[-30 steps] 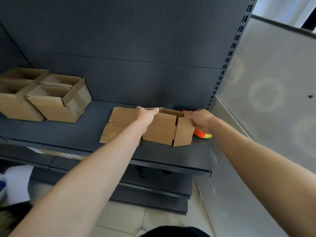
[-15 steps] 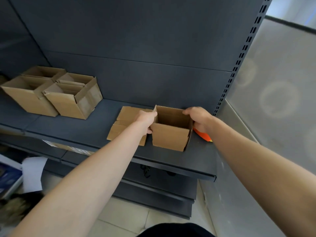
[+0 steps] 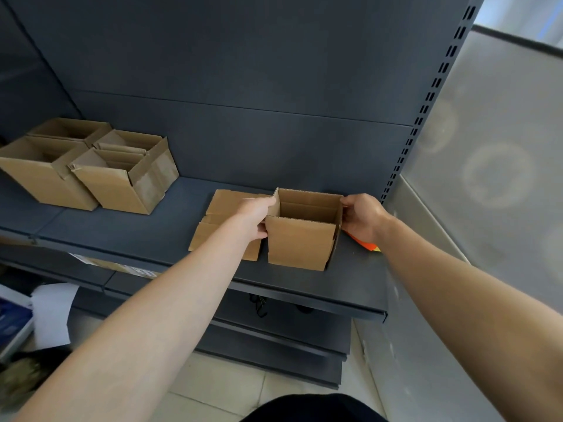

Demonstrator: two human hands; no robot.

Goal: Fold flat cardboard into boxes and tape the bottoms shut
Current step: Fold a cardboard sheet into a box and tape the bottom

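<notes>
A dark grey shelf juts from a matching back panel, with a slotted upright at its right end. A pale wall stands just beside that. Lower shelves sit beneath, above a tiled floor. White paper lies at the lower left.

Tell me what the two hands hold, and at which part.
The left hand grips the open brown cardboard box at its left wall; the right hand grips its right wall near the top.
</notes>
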